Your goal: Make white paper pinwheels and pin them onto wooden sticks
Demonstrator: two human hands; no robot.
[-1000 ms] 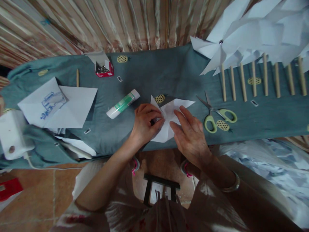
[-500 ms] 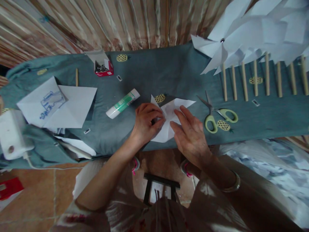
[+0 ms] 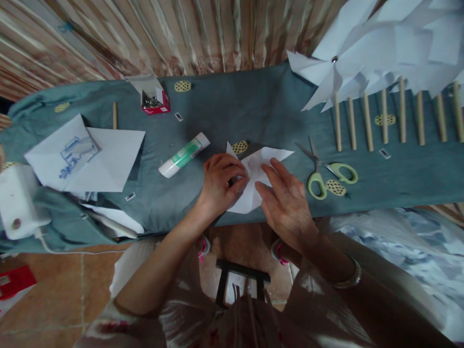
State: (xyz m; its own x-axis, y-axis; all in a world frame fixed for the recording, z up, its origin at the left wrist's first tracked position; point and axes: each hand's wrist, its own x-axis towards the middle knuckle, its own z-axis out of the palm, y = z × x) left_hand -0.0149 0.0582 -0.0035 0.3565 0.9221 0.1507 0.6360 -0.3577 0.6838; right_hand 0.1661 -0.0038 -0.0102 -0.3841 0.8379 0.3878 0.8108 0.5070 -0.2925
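A white paper pinwheel [image 3: 251, 191], partly folded, lies near the front edge of the cloth-covered table between my hands. My left hand [image 3: 223, 181] is closed, its thumb and fingertips pinching the paper near its middle. My right hand [image 3: 288, 205] rests its spread fingertips on the paper's right side and is open. Part of the paper is hidden under both hands. To the right lie scissors [image 3: 318, 163] with light green handles, their blades apart. A white and green glue stick [image 3: 184, 154] lies left of my left hand.
Finished white paper pinwheels [image 3: 362, 48] on wooden sticks lie at the back right. An open red box [image 3: 157, 104] of metal pins stands at the back. Paper sheets [image 3: 108, 159], a wooden stick [image 3: 115, 115] and a white device [image 3: 20, 203] with a cord are on the left.
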